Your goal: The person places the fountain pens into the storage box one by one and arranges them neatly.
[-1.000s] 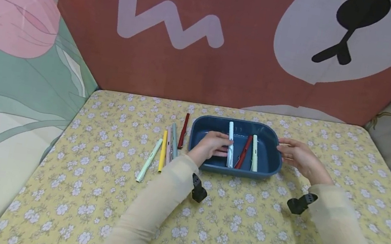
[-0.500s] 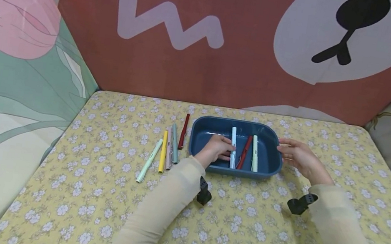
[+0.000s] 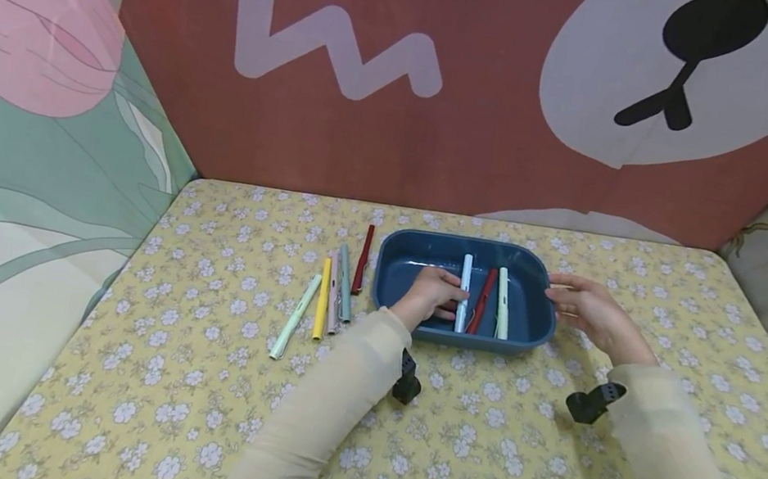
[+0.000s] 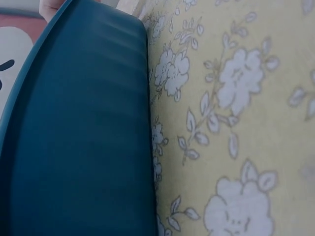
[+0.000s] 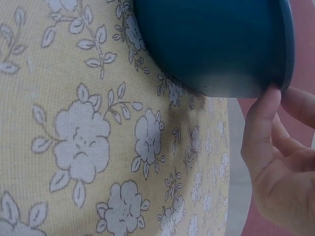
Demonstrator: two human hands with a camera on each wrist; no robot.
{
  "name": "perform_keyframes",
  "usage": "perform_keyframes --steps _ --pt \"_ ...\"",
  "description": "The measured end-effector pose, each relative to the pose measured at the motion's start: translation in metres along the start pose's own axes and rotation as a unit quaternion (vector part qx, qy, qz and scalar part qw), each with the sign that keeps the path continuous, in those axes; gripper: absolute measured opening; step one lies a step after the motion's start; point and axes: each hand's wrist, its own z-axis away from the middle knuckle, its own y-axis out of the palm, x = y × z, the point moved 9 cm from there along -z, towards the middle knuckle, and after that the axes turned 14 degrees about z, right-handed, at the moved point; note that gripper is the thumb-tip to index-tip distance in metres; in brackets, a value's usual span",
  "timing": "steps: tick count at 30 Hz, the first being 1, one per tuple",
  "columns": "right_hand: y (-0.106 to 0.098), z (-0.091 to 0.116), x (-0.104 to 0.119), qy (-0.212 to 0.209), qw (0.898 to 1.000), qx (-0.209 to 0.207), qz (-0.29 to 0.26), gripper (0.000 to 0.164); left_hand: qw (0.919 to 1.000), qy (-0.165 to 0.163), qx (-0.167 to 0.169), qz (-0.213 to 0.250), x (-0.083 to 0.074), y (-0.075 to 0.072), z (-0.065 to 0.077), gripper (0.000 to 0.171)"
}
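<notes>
My left hand (image 3: pixel 431 292) reaches into a dark blue tray (image 3: pixel 473 341) and pinches a light blue pen (image 3: pixel 466 272) at its side. Right of that pen, a red pen (image 3: pixel 482 302) and a pale green pen (image 3: pixel 503 303) lie in the tray, roughly parallel. At the tray's right end my right hand (image 3: pixel 589 312) grips the rim. Its thumb (image 5: pixel 263 115) presses the outer wall in the right wrist view, with a finger over the rim's other side. The left wrist view shows mostly the tray's outer wall (image 4: pixel 93 128), which hides the pens.
Left of the tray lie several more pens on the flowered tablecloth (image 3: pixel 181 400): a dark red (image 3: pixel 363 259), a grey-blue (image 3: pixel 344 283), a pinkish (image 3: pixel 333 294), a yellow (image 3: pixel 323 299) and a light green one (image 3: pixel 295 317). A printed cloth wall (image 3: pixel 367 154) stands behind.
My left hand has moved a little to the right inside the tray with the light blue pen, bringing it closer to the red one. The right hand stays on the rim.
</notes>
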Motion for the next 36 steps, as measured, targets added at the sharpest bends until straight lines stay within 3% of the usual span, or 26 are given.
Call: perform_keyframes --steps 15,22,36 --pt "0.0 0.0 0.001 0.003 1.0 0.001 0.005 0.06 0.9998 -0.009 0.011 0.014 0.001 0.016 0.001 0.034" --pt "-0.001 0.002 0.003 0.0 1.0 -0.001 0.004 0.059 0.9999 -0.008 0.01 0.005 0.001 0.018 0.002 0.034" --pt "0.0 0.002 0.001 0.003 1.0 -0.002 -0.006 0.06 0.9982 -0.007 0.049 -0.033 0.002 0.021 0.002 0.041"
